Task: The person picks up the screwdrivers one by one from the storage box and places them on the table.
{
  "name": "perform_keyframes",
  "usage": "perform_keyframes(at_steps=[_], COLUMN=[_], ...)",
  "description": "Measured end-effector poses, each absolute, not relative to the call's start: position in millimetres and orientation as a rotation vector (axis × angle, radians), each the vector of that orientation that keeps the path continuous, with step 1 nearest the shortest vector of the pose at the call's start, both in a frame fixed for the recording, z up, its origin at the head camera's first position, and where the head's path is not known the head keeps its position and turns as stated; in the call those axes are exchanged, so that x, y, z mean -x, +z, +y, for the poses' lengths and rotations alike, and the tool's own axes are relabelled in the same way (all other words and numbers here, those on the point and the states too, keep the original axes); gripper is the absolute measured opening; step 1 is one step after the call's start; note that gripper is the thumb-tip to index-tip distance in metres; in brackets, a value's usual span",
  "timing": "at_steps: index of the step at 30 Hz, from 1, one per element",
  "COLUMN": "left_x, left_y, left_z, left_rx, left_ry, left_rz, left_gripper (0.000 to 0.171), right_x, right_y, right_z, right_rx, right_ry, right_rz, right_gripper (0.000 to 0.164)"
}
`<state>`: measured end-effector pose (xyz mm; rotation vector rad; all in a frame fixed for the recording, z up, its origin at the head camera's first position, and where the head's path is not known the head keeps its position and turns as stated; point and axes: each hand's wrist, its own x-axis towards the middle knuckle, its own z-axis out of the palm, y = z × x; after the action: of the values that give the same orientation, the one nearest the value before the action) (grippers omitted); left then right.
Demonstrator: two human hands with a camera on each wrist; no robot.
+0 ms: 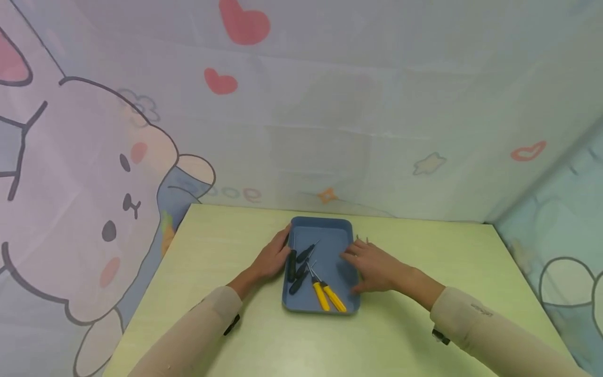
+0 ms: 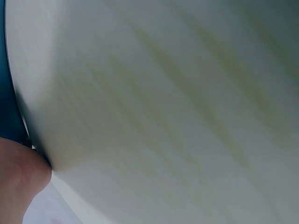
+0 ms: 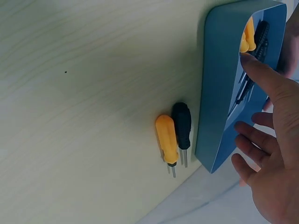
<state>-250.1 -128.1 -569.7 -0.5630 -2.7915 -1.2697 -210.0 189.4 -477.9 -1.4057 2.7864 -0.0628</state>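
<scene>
A blue-grey tray (image 1: 322, 222) holds several black-handled screwdrivers (image 1: 292, 266) along its left side and two yellow-handled screwdrivers (image 1: 334, 297) near its front. My left hand (image 1: 273, 256) lies against the tray's outer left wall, fingers stretched along it and thumb at the rim. Over the right wall is my right hand (image 1: 377, 266), its fingers spread and the thumb reaching over the rim; nothing is in it. Outside the tray, beneath this hand, a yellow screwdriver (image 3: 167, 136) and a black screwdriver (image 3: 181, 122) lie side by side on the table.
The pale wood-grain table (image 1: 226, 225) ends at the back against a printed cloth (image 1: 330, 104) with hearts and a rabbit figure. At the right, another cloth panel (image 1: 565, 209) borders the table.
</scene>
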Motion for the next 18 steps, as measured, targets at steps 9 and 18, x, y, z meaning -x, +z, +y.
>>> perform_keyframes(at_steps=[9, 18], left_x=[248.4, 251.4], left_y=[-569.0, -572.3], left_z=[-127.2, -129.6], left_rx=[0.575, 0.575], left_ry=[-1.275, -1.264], left_rz=[-2.777, -2.78], left_gripper=[0.063, 0.064], right_x=[207.7, 198.3], right_y=[-485.9, -484.0], right_z=[180.5, 168.9], right_rx=[1.436, 1.464], right_ry=[0.02, 0.128], right_rz=[2.745, 2.668], right_gripper=[0.092, 0.096])
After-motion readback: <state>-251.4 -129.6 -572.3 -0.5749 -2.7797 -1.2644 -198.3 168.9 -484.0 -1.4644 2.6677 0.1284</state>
